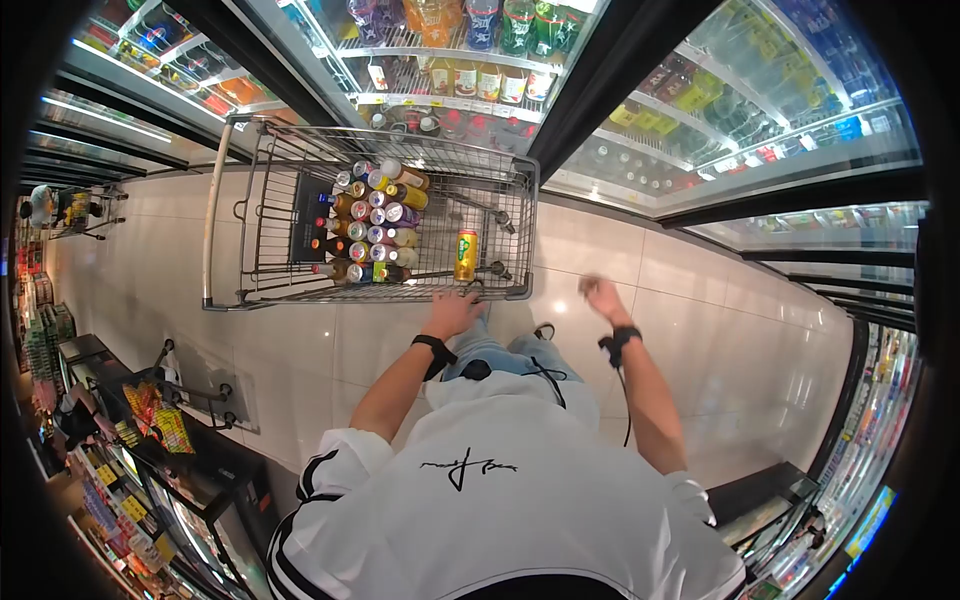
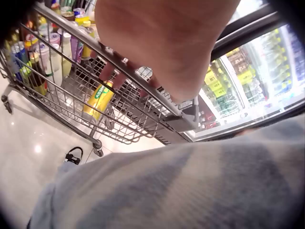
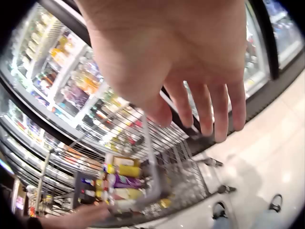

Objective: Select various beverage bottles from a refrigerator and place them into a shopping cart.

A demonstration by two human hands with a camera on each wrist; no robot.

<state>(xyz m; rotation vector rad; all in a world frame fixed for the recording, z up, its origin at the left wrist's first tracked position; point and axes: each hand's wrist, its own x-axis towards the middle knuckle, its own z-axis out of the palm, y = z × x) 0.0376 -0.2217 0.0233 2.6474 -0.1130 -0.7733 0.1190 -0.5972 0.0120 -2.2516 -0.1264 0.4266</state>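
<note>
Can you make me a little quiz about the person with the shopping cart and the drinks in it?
1. True or false: the right hand holds the can in the shopping cart.
2. What does the left hand grip? A) a bottle B) the cart's near rim C) a cooler door
3. The can sits apart from the bottles. What colour is it mostly?

Key: 1 false, the right hand is in the air beside the cart and holds nothing. 2 B. 3 yellow.
</note>
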